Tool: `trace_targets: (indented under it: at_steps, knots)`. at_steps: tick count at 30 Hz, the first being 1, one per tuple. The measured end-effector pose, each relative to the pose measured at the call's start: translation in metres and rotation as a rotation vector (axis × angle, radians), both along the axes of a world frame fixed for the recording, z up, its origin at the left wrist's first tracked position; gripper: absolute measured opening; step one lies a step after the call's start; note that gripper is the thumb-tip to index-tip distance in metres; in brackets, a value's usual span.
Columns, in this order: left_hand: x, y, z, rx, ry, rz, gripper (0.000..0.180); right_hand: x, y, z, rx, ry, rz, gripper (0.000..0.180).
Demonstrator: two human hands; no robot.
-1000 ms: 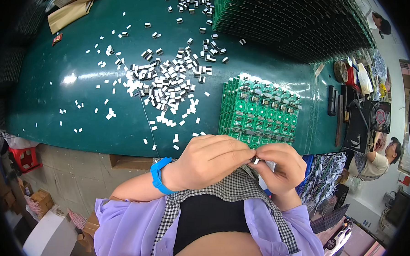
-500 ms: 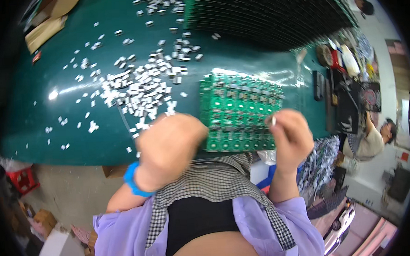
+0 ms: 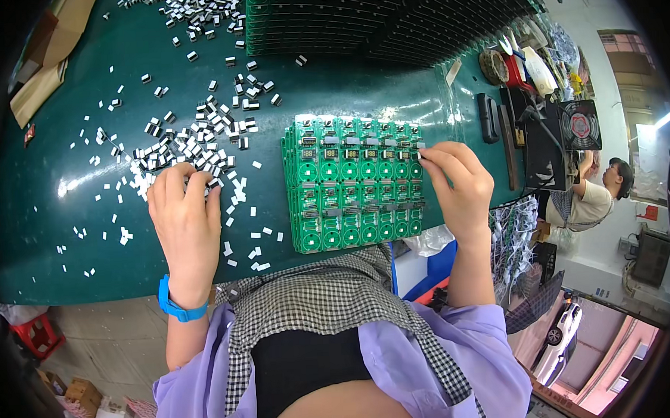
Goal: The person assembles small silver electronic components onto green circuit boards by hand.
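Observation:
A stack of green circuit board panels (image 3: 335, 209) lies in front of me on the table. Small digit displays (image 3: 351, 154) sit in a row across its upper part. My right hand (image 3: 461, 185) is at the panel's right edge, thumb and forefinger pinched on a small display with a white side showing. To the left, a loose pile of small black-and-white displays (image 3: 212, 132) spreads over the table. My left hand (image 3: 182, 223), with a blue band on its wrist, reaches into the near edge of the pile. Its thumb and forefinger close on one display there.
The green table (image 3: 72, 183) carries scattered white bits at left. A tall rack of upright boards (image 3: 386, 20) stands at the back. Tools and a black fan (image 3: 578, 125) are at right; beyond sits another person (image 3: 588, 190). Cardboard (image 3: 38, 95) lies far left.
My left hand has moved left and away from the boards to the pile. My right hand has moved up along the panel's right edge. The whole view has shifted a little.

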State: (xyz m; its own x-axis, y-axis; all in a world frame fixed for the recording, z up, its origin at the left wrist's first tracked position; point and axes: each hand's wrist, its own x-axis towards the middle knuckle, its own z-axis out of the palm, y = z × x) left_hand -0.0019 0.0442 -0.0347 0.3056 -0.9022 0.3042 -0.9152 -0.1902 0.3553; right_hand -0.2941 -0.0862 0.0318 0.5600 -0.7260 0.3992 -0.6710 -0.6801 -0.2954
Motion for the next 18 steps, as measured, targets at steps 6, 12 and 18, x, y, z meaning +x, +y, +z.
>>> trace_targets:
  at_steps: [6, 12, 18]
  knots:
    - [-0.001, -0.001, 0.003, -0.092, 0.085, -0.045, 0.019, 0.000, -0.002, -0.001, -0.021, 0.032, 0.022, 0.015]
    - [-0.003, 0.001, 0.004, -0.189, 0.455, -0.022, 0.023, 0.001, 0.001, 0.001, 0.019, 0.081, 0.037, 0.016]
    - [-0.011, 0.006, 0.025, -0.147, 1.377, -0.166, 0.019, 0.026, 0.038, 0.025, 0.056, -0.195, 0.065, 0.031]
